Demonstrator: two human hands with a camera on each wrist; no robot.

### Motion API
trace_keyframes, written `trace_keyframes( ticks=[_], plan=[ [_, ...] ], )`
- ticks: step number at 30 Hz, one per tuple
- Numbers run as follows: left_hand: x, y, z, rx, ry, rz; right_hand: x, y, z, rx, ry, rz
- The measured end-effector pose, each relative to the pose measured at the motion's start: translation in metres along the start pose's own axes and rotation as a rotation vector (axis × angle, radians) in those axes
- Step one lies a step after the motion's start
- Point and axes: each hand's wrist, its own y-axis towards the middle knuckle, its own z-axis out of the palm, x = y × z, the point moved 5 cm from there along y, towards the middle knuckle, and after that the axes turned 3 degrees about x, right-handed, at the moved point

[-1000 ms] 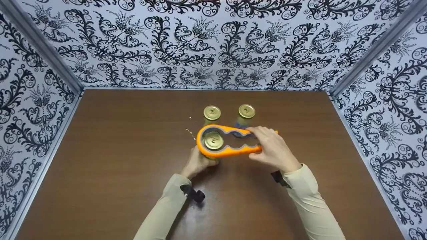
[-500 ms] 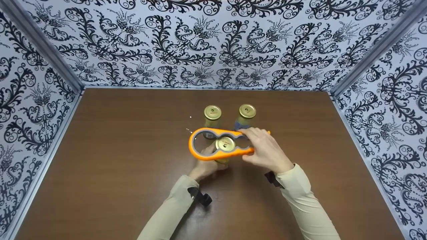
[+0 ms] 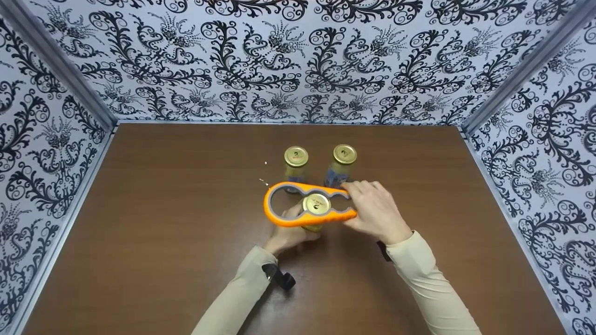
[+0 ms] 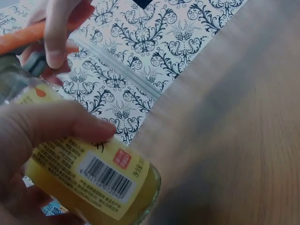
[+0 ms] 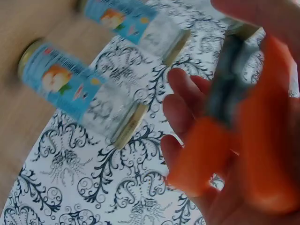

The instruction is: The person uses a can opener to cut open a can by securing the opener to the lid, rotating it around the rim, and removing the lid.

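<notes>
A glass bottle [image 4: 101,173] with a yellow label and a gold lid [image 3: 317,204] is gripped by my left hand [image 3: 287,236], whose thumb lies across the label in the left wrist view. Around that lid sits an orange jar opener [image 3: 321,217] with grey scalloped inner edges. The lid is in the opener's middle hollow, and the larger round end juts out leftward over my left hand. My right hand [image 3: 376,211] holds the opener's handle ends at the right. In the right wrist view the orange handles [image 5: 267,140] are blurred, between thumb and fingers.
Behind the hands stand two jars, a left jar [image 3: 296,163] and a right jar [image 3: 343,160], with gold lids and blue labels. Small pale specks [image 3: 263,181] lie on the brown table [image 3: 177,223]. Patterned walls [image 3: 279,60] enclose the back and sides.
The bottle and left hand have shifted right and slightly nearer. Its lid has passed from the opener's large round end to the middle hollow. The right hand has moved slightly down along the handles.
</notes>
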Motion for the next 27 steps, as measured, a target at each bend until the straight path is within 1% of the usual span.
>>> trace_keyframes(
  ticks=[2, 3, 7, 12, 16, 21, 27],
  plan=[
    [0.0005, -0.0002, 0.0, 0.0, 0.005, 0.007, -0.0012, -0.0018, -0.0006, -0.04, -0.033, -0.004],
    [0.0005, 0.0, 0.0002, 0.005, -0.007, 0.011, -0.0014, -0.0026, -0.0009, -0.061, -0.041, -0.009],
    [0.0019, 0.0002, 0.0001, 0.019, -0.012, 0.012, -0.0003, -0.0042, -0.003, -0.135, -0.051, -0.045],
    [0.0035, 0.0007, 0.0002, 0.058, -0.021, -0.013, -0.0007, -0.0052, -0.0032, -0.193, -0.053, -0.074],
    [0.0037, 0.0009, -0.0001, 0.087, -0.008, -0.017, -0.0029, -0.0057, -0.0024, -0.205, -0.041, -0.089],
    [0.0037, -0.0003, -0.0002, 0.123, -0.024, 0.005, -0.0051, -0.0056, -0.0004, -0.18, -0.016, -0.097],
    [0.0043, -0.0031, -0.0002, 0.169, -0.032, -0.028, -0.0065, -0.0051, -0.0002, -0.146, 0.024, -0.109]
  ],
)
